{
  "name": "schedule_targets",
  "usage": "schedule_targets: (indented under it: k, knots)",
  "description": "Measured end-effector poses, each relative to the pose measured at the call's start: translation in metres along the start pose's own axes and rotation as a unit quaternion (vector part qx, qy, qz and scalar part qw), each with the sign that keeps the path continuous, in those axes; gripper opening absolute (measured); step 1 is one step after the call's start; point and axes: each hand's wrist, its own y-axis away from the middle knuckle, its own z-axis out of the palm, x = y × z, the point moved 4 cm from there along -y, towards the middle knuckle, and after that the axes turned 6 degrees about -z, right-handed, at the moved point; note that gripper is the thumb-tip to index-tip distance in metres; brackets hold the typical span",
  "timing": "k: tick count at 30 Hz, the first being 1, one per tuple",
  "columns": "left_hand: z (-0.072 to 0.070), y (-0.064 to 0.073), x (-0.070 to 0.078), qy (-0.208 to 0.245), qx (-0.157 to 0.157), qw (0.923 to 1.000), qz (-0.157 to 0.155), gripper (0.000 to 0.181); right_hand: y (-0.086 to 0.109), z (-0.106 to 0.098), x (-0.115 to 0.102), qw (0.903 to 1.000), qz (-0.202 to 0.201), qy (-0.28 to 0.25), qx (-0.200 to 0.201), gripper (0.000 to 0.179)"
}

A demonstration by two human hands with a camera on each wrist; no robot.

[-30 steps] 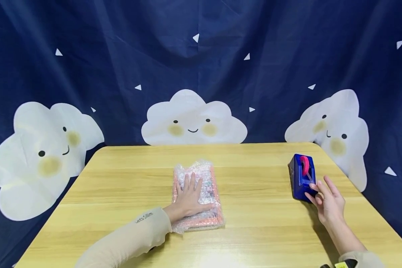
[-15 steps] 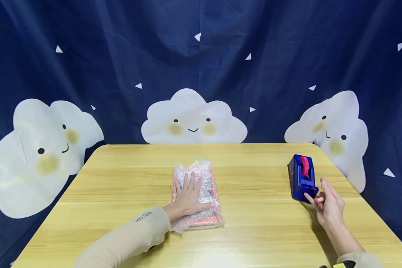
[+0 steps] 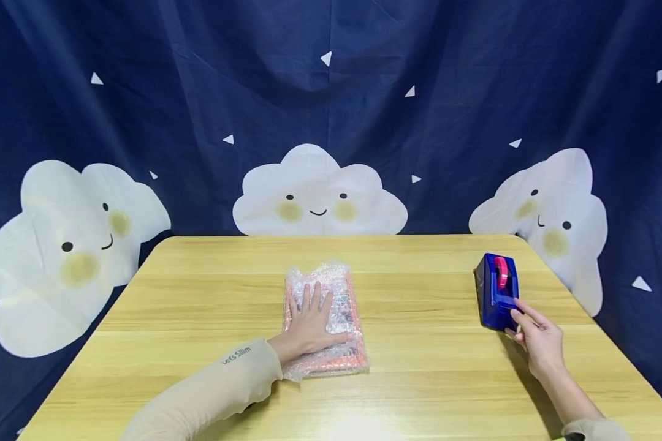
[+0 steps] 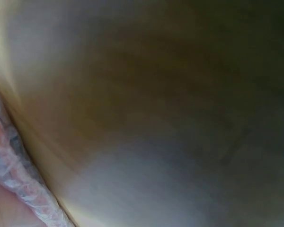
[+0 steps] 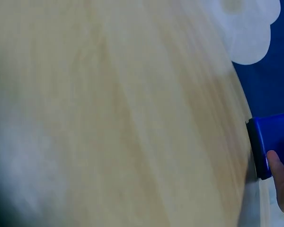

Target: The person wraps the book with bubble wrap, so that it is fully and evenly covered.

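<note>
A flat item with an orange-pink border, wrapped in bubble wrap (image 3: 339, 288), lies on the table left of centre. My left hand (image 3: 311, 327) presses on it, fingers spread and palm down. In the left wrist view, only a strip of the bubble wrap (image 4: 19, 170) shows at the lower left. A blue tape dispenser (image 3: 488, 300) with a pink-cored roll of tape (image 3: 501, 272) stands at the right. My right hand (image 3: 543, 343) pinches the dispenser's front lip, with fingertips above and below it. Any tape between them is too small to make out.
The light wood table (image 3: 198, 306) has rounded far corners. Behind it hangs a dark blue curtain (image 3: 447, 122) printed with smiling clouds and white triangles. Bare wood lies between the wrapped item and the dispenser.
A second ago, my right fingers held a short strip of tape drawn from the roll. They lifted off to the right, then came back down on the dispenser's front. My left hand has stayed put.
</note>
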Motion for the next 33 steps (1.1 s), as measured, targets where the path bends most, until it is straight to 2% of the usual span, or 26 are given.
schedule_targets:
  k: [9, 16, 24, 33]
  knots:
    - [0.0, -0.001, 0.0, 0.005, -0.002, 1.0, 0.001, 0.107, -0.004, -0.001, 0.006, 0.9974, -0.044, 0.033, -0.046, 0.031]
    - [0.001, -0.001, 0.0, 0.004, -0.004, 1.0, -0.001, 0.107, -0.005, -0.002, 0.006, 0.9971, -0.033, 0.045, -0.052, 0.026]
    - [0.0, -0.002, 0.0, -0.004, -0.006, 1.0, -0.001, 0.107, -0.01, -0.002, 0.007, 0.9962, -0.04, 0.054, -0.055, 0.026]
    - [0.001, -0.001, -0.001, -0.001, -0.007, 1.0, -0.002, 0.107, -0.015, -0.005, 0.007, 0.992, -0.028, 0.078, -0.095, 0.026]
